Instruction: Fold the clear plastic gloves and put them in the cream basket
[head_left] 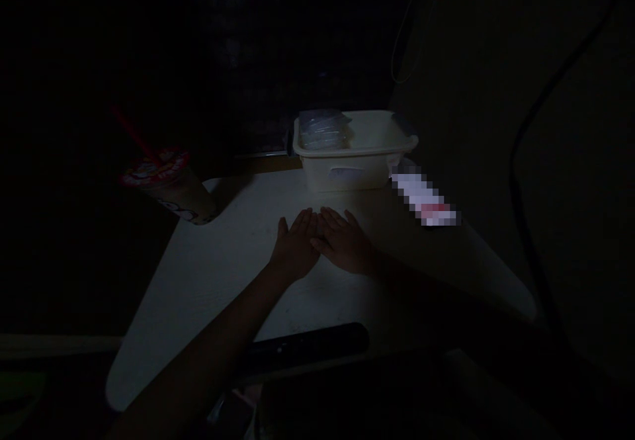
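In dim light, my left hand [296, 247] lies palm down over a small white table [218, 268], fingers stretched forward and thumb out to the left. My right hand [346, 240] is beside it, also flat, its fingers pointing up and left. The two hands meet or overlap slightly at the fingers, and nothing shows in either one. Just beyond them stands a white plastic tub [347, 170] with a clear plastic packet [323, 129] inside at its left.
On the table's left edge stands a drink cup [181, 195] with a red straw [133, 134]. A lit, pixelated phone-like object [424, 198] lies right of the tub. A black strip [310, 346] runs along the near edge. A dark cable [516, 162] hangs at the right.
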